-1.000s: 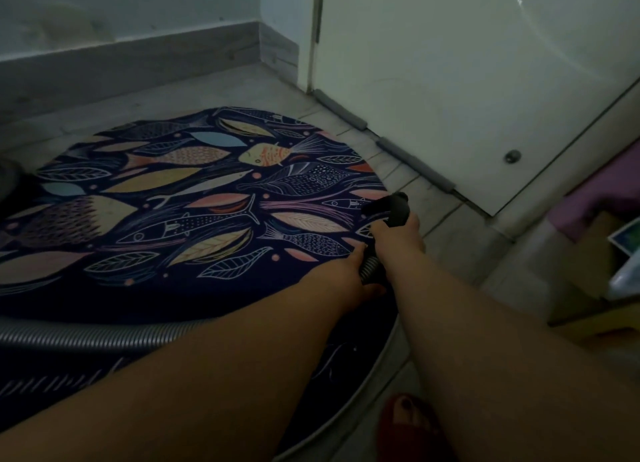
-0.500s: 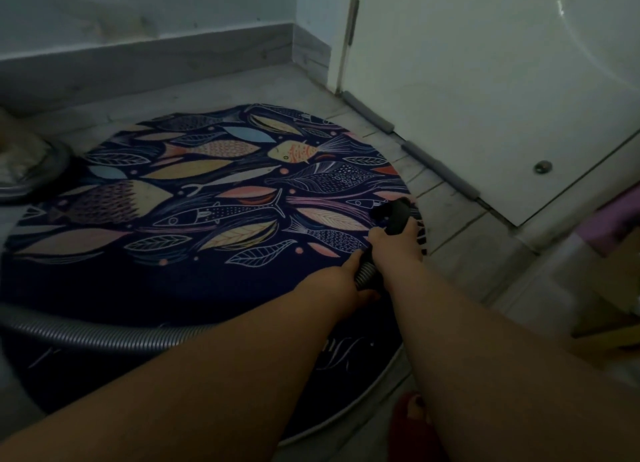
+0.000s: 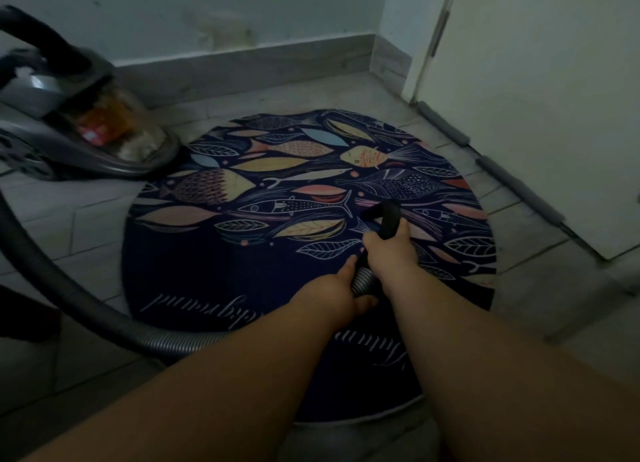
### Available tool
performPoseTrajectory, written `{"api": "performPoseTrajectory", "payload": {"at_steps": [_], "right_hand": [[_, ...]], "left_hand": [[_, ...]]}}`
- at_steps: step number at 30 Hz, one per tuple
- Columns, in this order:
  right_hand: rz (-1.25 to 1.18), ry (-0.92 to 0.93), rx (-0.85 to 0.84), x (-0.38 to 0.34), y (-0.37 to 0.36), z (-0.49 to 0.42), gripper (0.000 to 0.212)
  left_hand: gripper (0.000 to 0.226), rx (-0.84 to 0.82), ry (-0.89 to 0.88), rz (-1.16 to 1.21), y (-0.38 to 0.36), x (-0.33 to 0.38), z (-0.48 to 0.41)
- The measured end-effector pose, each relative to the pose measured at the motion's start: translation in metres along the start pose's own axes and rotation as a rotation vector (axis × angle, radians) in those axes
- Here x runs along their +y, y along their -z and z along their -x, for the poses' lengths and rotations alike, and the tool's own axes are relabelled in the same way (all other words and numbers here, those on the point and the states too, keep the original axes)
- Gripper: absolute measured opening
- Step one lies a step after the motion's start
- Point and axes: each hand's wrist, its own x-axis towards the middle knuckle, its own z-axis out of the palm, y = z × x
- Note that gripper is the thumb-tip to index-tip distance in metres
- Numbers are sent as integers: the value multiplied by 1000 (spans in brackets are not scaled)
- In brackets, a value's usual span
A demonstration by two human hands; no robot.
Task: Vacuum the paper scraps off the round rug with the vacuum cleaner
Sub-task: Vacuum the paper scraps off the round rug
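I see the round rug (image 3: 242, 271) lying flat on the tiled floor (image 3: 79, 226), dark blue with fishes and leaves on its far half and pale writing on its near half. The vacuum cleaner (image 3: 69, 122) stands on the floor at the far left, with its front just beside the far-left edge of the rug. Its grey ribbed hose (image 3: 69, 288) comes from the left, bends over the near-left floor, passes under the left forearm and goes up to the hands.

The left hand (image 3: 330, 297) grips the ribbed end of the hose, with its fingers curled around it. The right hand (image 3: 389, 252), touching the left one and just beyond it, holds the black nozzle (image 3: 388, 219) with the fingers wrapped tightly. The nozzle points away over the right half of the rug, but I cannot tell if its tip touches the rug. A white door (image 3: 536, 98) stands at the far right.
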Motion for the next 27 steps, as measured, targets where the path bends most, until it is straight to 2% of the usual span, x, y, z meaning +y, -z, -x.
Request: {"api": "performPoseTrajectory", "payload": {"at_steps": [8, 15, 27], "right_hand": [[78, 61, -127, -10, -54, 22, 83], [83, 127, -220, -19, -97, 38, 74], [173, 232, -398, -41, -161, 74, 75]], "left_hand": [[87, 96, 79, 64, 2, -53, 24], [87, 142, 152, 124, 11, -85, 45], [90, 245, 268, 232, 24, -135, 78]]}}
